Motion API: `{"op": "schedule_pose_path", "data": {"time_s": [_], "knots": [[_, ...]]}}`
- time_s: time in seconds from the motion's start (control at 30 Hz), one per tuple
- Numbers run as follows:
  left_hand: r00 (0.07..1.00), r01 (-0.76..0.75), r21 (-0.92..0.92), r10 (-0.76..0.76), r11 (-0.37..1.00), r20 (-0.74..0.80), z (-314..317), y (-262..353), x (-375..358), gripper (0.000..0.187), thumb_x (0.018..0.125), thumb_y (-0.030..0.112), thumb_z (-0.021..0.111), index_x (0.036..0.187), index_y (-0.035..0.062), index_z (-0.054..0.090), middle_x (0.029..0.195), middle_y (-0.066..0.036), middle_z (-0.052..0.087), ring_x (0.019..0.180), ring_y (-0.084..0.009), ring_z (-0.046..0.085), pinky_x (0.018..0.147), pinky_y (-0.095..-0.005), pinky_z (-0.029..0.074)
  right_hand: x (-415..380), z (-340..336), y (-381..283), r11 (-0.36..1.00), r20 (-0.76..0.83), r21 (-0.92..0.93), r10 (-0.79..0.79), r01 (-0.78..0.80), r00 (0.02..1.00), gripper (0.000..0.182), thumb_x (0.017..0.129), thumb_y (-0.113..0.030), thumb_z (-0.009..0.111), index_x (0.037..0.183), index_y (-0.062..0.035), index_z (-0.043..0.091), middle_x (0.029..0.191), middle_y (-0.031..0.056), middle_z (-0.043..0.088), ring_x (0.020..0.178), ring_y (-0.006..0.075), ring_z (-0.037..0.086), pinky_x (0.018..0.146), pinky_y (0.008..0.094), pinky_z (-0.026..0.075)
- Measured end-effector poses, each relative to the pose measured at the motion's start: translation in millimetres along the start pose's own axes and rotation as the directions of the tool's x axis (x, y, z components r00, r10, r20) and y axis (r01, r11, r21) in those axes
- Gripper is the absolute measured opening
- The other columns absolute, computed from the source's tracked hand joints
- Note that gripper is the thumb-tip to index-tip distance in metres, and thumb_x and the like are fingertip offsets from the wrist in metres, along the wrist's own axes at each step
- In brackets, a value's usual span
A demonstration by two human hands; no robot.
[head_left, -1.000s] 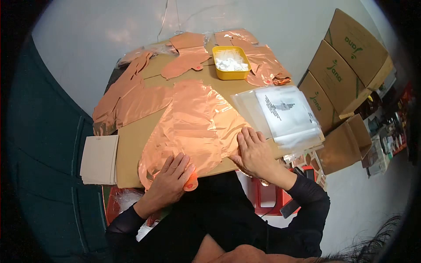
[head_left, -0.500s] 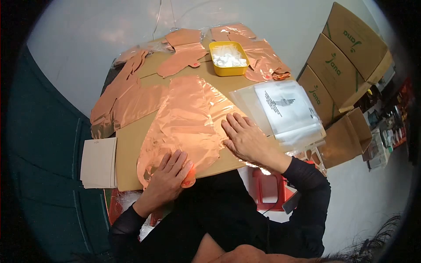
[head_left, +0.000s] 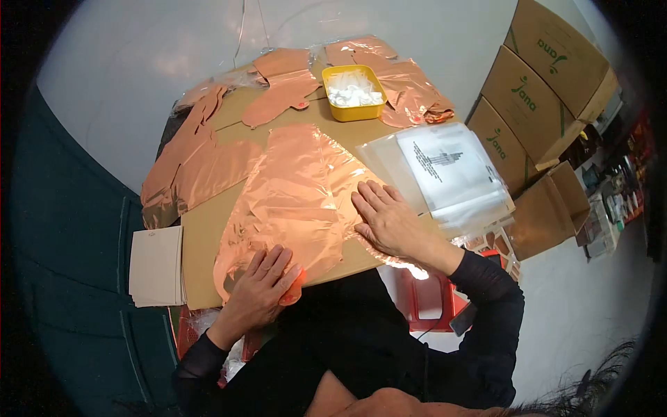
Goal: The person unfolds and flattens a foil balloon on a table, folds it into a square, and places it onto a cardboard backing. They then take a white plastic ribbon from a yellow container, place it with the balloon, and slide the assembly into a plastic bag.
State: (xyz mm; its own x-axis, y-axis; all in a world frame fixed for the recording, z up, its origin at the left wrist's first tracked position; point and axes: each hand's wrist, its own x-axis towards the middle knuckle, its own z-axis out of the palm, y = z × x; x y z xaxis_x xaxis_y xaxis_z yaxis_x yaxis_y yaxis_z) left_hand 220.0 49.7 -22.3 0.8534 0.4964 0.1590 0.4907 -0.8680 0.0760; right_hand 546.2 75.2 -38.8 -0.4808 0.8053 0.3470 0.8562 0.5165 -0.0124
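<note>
A shiny copper-coloured foil piece [head_left: 288, 187] lies flat at the near edge of the cardboard-covered table. My left hand [head_left: 262, 288] rests on its lower left part, fingers extended, beside a small orange-red tab [head_left: 293, 288] at the table edge. The thumb lies against that tab. My right hand [head_left: 389, 217] lies flat on the foil's right side with the fingers stretched out. Neither hand is closed round anything. To the right of the foil is a stack of clear plastic bags with black print [head_left: 451, 170].
More copper foil pieces [head_left: 281, 94] lie along the back and left. A yellow tub [head_left: 356, 112] holds white items. Beige cards [head_left: 156, 267] lie at the left edge. Jana cardboard boxes [head_left: 521, 97] are stacked at the right. A red stool [head_left: 417, 306] is below.
The whole view has shifted slightly. Both hands stay on the foil in nearly the same places, with no clear change in the foil.
</note>
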Motion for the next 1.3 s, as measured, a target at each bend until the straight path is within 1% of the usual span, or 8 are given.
{"op": "schedule_pose_path", "data": {"time_s": [0.37,0.47,0.67,0.97,1.3], "knots": [[1.0,0.003,0.018,-0.003,1.0,0.02,-3.9,4.1,-0.3,0.059,0.078,0.018,0.064,0.133,0.0042,0.049,0.14,-0.021,0.044,0.134,-0.0388,0.04,0.112,-0.0516,0.03,-1.5,5.6,0.5,1.0,-0.021,-0.028,0.004,-0.004,1.0,0.057,0.093,-0.038,0.055,0.129,0.0053,0.048,0.134,0.0242,0.049,0.127,0.0368,0.044,0.107,0.0468,0.034],[0.998,0.031,-0.038,-0.029,0.999,0.053,-7.7,7.9,-1.8,0.055,0.08,0.013,0.062,0.132,0.004,0.048,0.143,-0.021,0.043,0.137,-0.039,0.037,0.114,-0.0541,0.026,-1.3,5.3,0.8,1.0,-0.022,-0.029,0.003,-0.003,1.0,0.057,0.093,-0.038,0.055,0.129,0.0054,0.048,0.134,0.0242,0.05,0.127,0.0368,0.045,0.107,0.0468,0.035],[0.999,0.024,-0.032,-0.023,0.999,0.036,-6.2,6.5,-4.6,0.056,0.079,0.012,0.061,0.133,0.0048,0.047,0.142,-0.02,0.044,0.137,-0.0379,0.038,0.113,-0.054,0.027,-1.4,5.0,0.4,1.0,-0.028,-0.022,0.001,-0.002,1.0,0.057,0.092,-0.038,0.056,0.129,0.0056,0.048,0.133,0.0241,0.05,0.127,0.0366,0.045,0.106,0.0467,0.035],[0.999,0.019,-0.033,-0.017,0.999,0.036,-8.8,4.8,-1.5,0.054,0.079,0.012,0.061,0.131,0.0048,0.048,0.142,-0.02,0.044,0.137,-0.0376,0.037,0.113,-0.0535,0.027,-0.4,6.4,0.7,0.999,-0.046,-0.038,-0.008,0.007,0.999,0.057,0.092,-0.038,0.056,0.127,0.0052,0.049,0.131,0.0234,0.051,0.125,0.0362,0.046,0.105,0.0462,0.035],[0.998,0.011,-0.017,-0.01,1.0,0.058,-10.1,4.9,-1.8,0.055,0.08,0.014,0.059,0.133,0.0041,0.047,0.142,-0.02,0.043,0.136,-0.0375,0.038,0.113,-0.0534,0.027,-0.3,7.2,1.3,0.999,-0.061,-0.033,-0.012,0.01,0.998,0.057,0.091,-0.039,0.057,0.127,0.0052,0.049,0.129,0.0232,0.053,0.123,0.0359,0.047,0.104,0.046,0.036]]}}
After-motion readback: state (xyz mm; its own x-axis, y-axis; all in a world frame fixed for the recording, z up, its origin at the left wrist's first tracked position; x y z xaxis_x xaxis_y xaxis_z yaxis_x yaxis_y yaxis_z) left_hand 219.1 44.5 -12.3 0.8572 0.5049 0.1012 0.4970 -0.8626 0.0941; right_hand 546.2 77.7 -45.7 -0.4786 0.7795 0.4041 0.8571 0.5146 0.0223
